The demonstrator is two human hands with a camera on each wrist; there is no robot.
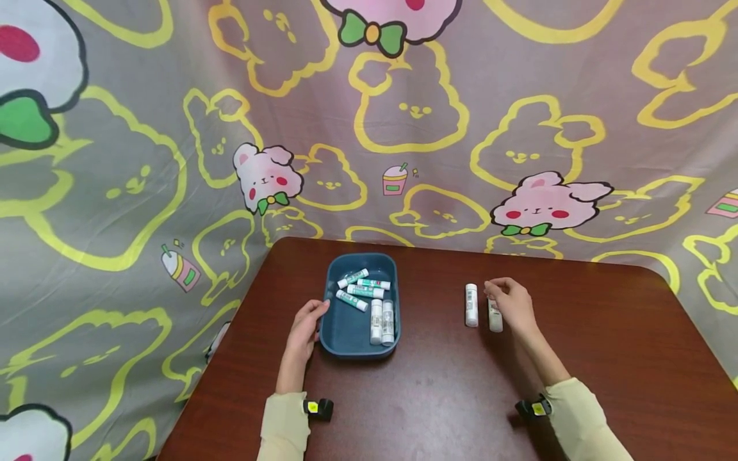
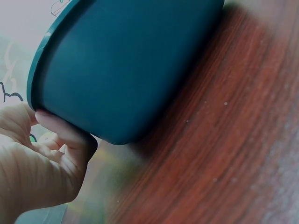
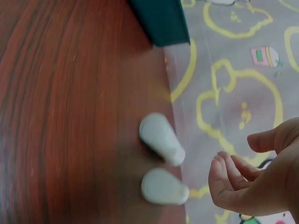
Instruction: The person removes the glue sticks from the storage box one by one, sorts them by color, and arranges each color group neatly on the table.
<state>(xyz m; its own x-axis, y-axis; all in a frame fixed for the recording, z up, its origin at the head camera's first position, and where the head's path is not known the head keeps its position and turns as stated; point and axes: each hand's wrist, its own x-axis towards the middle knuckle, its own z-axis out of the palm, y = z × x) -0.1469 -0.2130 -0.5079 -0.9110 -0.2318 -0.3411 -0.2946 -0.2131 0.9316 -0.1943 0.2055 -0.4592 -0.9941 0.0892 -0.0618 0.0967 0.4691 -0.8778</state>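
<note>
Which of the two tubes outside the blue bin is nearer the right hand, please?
The right tube, farther from the bin: the right hand partly hides it in the head view, leaving the left tube uncovered.

"What's behind the table (image 1: 450,416)?"
"A grey fabric backdrop (image 1: 340,137) — along the far side and down the left, softly creased. It's printed with yellow bear outlines (image 1: 416,112), pink-cheeked rabbit heads (image 1: 544,208) in green bows, and little drink cups (image 1: 395,182) with straws."
"And the tabletop?"
"Dark reddish brown, streaked with wood grain, its far corners rounded — a pale sheen of light (image 1: 423,383) lies toward its near middle."
</note>
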